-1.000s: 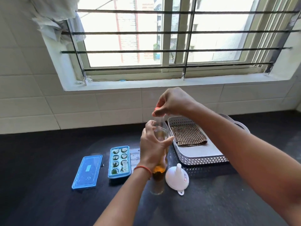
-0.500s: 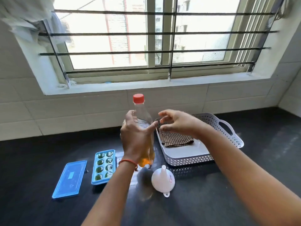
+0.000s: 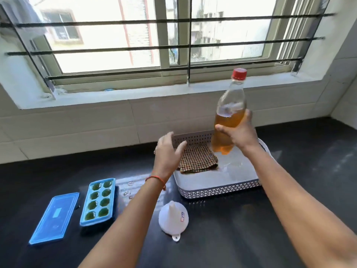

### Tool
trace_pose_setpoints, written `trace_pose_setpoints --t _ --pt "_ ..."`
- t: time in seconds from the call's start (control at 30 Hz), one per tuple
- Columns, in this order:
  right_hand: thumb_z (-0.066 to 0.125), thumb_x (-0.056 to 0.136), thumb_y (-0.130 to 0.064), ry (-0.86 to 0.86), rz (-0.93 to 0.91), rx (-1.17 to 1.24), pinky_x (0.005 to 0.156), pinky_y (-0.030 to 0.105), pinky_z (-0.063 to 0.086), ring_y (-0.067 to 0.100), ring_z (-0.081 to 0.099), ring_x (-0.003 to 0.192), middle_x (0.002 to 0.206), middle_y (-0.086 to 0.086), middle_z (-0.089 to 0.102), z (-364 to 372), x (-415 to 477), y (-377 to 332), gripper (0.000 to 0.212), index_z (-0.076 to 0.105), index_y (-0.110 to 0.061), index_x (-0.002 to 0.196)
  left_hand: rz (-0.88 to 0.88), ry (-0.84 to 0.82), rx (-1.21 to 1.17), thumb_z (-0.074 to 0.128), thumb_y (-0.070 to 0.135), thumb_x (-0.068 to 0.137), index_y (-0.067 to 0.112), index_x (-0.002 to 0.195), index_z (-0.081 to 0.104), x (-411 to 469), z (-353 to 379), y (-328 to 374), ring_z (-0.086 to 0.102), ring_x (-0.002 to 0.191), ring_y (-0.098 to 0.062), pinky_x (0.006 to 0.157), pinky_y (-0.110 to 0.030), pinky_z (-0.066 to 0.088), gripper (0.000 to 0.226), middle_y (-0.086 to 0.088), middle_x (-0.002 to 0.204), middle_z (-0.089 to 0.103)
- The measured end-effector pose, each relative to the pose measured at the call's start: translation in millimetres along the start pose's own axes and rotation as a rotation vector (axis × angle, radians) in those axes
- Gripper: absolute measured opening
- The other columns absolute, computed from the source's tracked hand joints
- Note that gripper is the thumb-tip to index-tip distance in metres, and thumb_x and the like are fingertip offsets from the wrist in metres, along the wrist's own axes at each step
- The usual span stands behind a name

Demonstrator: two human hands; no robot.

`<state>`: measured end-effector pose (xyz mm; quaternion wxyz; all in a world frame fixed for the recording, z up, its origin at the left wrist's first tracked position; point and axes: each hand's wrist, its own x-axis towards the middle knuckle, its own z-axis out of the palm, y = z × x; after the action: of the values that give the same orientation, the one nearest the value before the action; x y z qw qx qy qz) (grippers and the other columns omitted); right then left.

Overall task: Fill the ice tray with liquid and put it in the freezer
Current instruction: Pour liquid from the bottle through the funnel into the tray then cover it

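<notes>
Ice tray lies below-left of the left hand, its fingers spread and empty; the right hand, farther off, clasps the bottle.

Daylight floods a barred window above pale wall tiles and a black countertop.

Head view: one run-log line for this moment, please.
right hand: holds capped bottle over basket | left hand: open, empty | ice tray: filled | lid: off, beside it
</notes>
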<state>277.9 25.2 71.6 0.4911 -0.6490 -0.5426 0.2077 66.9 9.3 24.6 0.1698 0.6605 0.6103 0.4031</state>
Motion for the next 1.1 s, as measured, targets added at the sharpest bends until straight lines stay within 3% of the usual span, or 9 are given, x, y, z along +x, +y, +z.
trace_pose_setpoints --t 0.1,0.3,0.53,0.67,0.77,0.83,0.93,1.1 --pt "0.08 0.071 -0.033 0.033 0.05 -0.071 0.092 0.039 0.045 0.035 0.056 0.113 0.128 0.013 0.053 3 24 28 0.084 0.027 -0.012 0.132 -0.1 -0.073 0.121 0.057 0.021 0.09 0.01 0.128 0.052 -9 20 -35 0.046 0.123 -0.03 0.104 -0.036 0.034 0.04 -0.014 0.129 0.054" --pt "0.08 0.07 -0.036 0.003 0.113 -0.128 0.094 0.039 0.045 0.035 0.053 0.118 0.134 0.016 0.05 26 48 72 0.088 0.024 -0.014 0.135 -0.076 -0.106 0.107 0.054 0.007 0.09 0.004 0.131 0.05 -12 26 -48 0.046 0.126 -0.025 0.105 -0.027 0.03 0.041 -0.013 0.134 0.05" --pt "0.078 0.072 -0.038 -0.014 0.25 -0.146 0.098 0.042 0.044 0.035 0.052 0.119 0.133 0.016 0.05 30 56 85 0.088 0.024 -0.01 0.136 -0.08 -0.122 0.038 0.054 0.014 0.093 0.007 0.137 0.045 -19 20 -53 0.042 0.13 -0.019 0.1 -0.011 0.022 0.046 -0.008 0.137 0.049" --pt "0.07 0.079 -0.042 -0.181 0.379 -0.353 0.081 0.036 0.049 0.031 0.06 0.102 0.121 0.016 0.06 28 26 73 0.069 0.044 -0.002 0.129 -0.071 -0.124 0.018 0.053 0.017 0.094 0.011 0.133 0.049 -24 14 -57 0.044 0.127 -0.018 0.1 -0.015 0.026 0.04 -0.007 0.134 0.053" --pt "0.07 0.083 -0.033 -0.275 0.191 -0.347 0.079 0.031 0.05 0.023 0.061 0.099 0.114 0.009 0.063 35 -24 35 0.05 0.054 -0.008 0.123 -0.089 -0.13 -0.001 0.053 0.016 0.094 0.012 0.132 0.05 -29 8 -61 0.047 0.123 -0.021 0.103 -0.027 0.034 0.038 -0.007 0.132 0.054" --pt "0.072 0.081 -0.03 -0.466 0.065 -0.278 0.071 0.026 0.047 0.015 0.06 0.089 0.101 0.001 0.064 41 -64 0 0.038 0.06 -0.016 0.114 -0.087 -0.137 -0.016 0.054 0.016 0.094 0.011 0.133 0.05 -34 4 -61 0.048 0.123 -0.022 0.104 -0.03 0.037 0.04 -0.008 0.133 0.053" --pt "0.074 0.079 -0.029 -0.769 -0.096 -0.39 0.072 0.023 0.044 0.012 0.058 0.083 0.088 -0.005 0.06 57 -116 -22 0.033 0.063 -0.019 0.109 -0.052 -0.162 -0.031 0.055 0.014 0.093 0.014 0.133 0.051 -41 -1 -61 0.048 0.123 -0.023 0.104 -0.032 0.038 0.04 -0.007 0.132 0.054" --pt "0.07 0.08 -0.031 -0.85 -0.234 -0.571 0.07 0.028 0.036 0.022 0.058 0.096 0.105 0.007 0.062 84 -162 -12 0.035 0.061 -0.016 0.111 -0.007 -0.213 -0.034 0.057 0.015 0.092 0.017 0.134 0.051 -47 -10 -62 0.048 0.122 -0.022 0.103 -0.031 0.038 0.043 -0.006 0.132 0.053"
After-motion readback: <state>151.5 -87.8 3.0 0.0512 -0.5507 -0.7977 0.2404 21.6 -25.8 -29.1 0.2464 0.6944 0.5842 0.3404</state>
